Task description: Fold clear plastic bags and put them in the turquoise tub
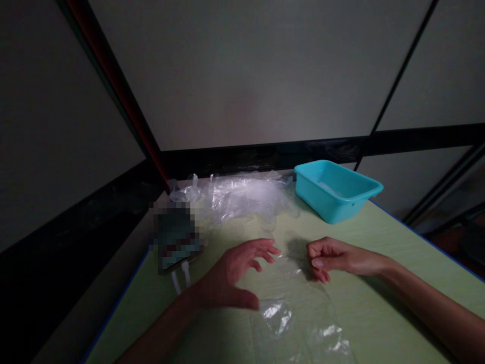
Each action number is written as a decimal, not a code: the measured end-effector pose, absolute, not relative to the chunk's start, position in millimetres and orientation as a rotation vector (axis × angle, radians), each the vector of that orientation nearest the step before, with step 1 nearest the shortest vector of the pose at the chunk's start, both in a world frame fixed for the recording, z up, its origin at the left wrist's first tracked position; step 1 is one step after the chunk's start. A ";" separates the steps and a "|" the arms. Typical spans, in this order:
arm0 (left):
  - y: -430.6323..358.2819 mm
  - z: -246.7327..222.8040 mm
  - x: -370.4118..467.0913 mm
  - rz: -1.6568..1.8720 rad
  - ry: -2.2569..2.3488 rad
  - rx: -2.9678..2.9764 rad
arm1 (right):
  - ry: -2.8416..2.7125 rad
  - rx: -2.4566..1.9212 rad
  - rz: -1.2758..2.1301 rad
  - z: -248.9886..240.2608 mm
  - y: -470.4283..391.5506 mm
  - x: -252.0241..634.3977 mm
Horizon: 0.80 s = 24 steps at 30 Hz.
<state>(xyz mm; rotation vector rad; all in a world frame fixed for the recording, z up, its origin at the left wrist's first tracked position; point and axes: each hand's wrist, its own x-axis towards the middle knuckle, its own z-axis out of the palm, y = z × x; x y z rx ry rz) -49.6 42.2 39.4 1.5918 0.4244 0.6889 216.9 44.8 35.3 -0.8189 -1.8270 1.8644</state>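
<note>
A thin, clear plastic piece (280, 318), apparently a disposable glove, lies flat on the pale green table (401, 308) in front of me. Over its left side hovers my left hand (242, 270), open, the thumb well apart from the bent fingers and nothing between them. At its upper right, my right hand (326, 259) is closed, with curled fingers and the thumb pressed against them. Whatever those fingers hold, if anything, cannot be made out.
Crumpled clear plastic gloves (246, 197) are heaped at the table's back edge. Right of them stands a turquoise basin (341, 202) with something pale inside. A pixelated dark object (178, 237) sits at the left, with white strips (181, 278) below it. Pale panels (242, 76) rise behind.
</note>
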 end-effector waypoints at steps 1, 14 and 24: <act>40.7 42.6 -51.3 0.646 0.497 1.758 | -1.842 -0.818 1.871 35.1 44.7 216.7; 33.3 32.7 -41.5 0.465 0.779 2.164 | -1.869 -0.811 1.909 32.6 43.9 214.2; 35.1 29.0 -47.8 0.388 0.713 2.276 | -1.796 -0.780 1.925 33.6 43.3 216.3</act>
